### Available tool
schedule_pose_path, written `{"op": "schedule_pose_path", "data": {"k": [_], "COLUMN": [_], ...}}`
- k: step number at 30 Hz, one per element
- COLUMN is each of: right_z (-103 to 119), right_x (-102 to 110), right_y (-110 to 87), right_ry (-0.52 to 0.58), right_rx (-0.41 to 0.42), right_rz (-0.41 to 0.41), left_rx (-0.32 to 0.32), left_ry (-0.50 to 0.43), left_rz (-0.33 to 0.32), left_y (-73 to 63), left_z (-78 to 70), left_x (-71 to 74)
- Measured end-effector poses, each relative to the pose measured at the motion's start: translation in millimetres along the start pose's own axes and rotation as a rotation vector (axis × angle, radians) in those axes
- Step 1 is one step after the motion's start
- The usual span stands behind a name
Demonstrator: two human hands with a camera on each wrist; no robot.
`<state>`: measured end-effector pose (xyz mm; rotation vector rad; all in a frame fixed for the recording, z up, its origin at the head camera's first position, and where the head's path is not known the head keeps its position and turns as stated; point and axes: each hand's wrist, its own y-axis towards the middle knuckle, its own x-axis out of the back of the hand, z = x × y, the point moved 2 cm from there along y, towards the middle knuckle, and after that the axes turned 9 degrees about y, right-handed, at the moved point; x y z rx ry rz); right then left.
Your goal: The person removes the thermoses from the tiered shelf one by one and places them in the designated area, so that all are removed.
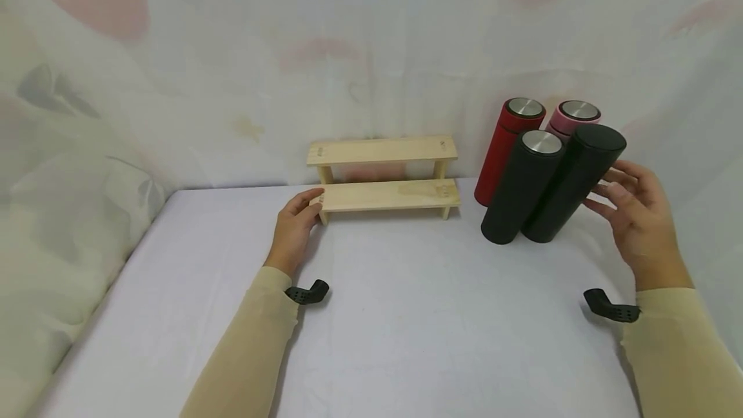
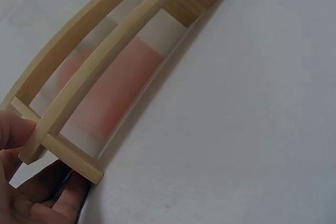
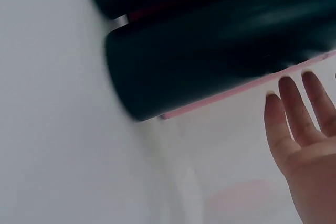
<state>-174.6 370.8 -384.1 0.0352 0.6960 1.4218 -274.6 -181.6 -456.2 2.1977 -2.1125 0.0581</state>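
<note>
At its left end, a two-tier wooden stand (image 1: 383,195) is gripped by my left hand (image 1: 295,228). The left wrist view shows the thumb (image 2: 16,129) at the lower board's end and fingers curled by the leg (image 2: 76,161). My right hand (image 1: 641,218) is beside the right side of a black flask (image 1: 571,189) with a plain black top, its fingers (image 3: 296,103) spread and loosely bent. Left of that flask stands another black flask (image 1: 519,192) with a silver lid. A red flask (image 1: 502,160) and a partly hidden pink flask (image 1: 565,122) are behind them.
A white cloth covers the table (image 1: 406,315), whose left edge runs diagonally. Behind it hangs a pale curtain (image 1: 232,69) with pink patches, close behind the stand and flasks. Each wrist wears a black strap piece (image 1: 307,293).
</note>
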Motion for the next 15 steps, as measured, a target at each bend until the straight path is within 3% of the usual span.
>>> {"op": "schedule_pose_path", "data": {"k": [5,9,12,15], "right_z": [26.1,43.9,54.4,66.2], "right_x": [-10.0,-15.9,-20.4,-38.6], "right_y": [0.8,1.0,0.2,-3.2], "right_ry": [0.067,0.051,0.088,0.125], "right_rx": [0.127,0.273,0.356,0.367], "right_rz": [-0.116,-0.215,-0.224,-0.154], "left_rx": [0.019,0.036,0.043,0.034], "left_ry": [0.012,0.049,0.171,0.366], "left_rz": [0.008,0.034,0.077,0.137], "left_y": [-1.8,-5.1,-9.4,-14.1], "left_z": [-1.0,-2.9,-5.9,-12.2], "left_x": [-1.3,0.6,8.1,21.1]}}
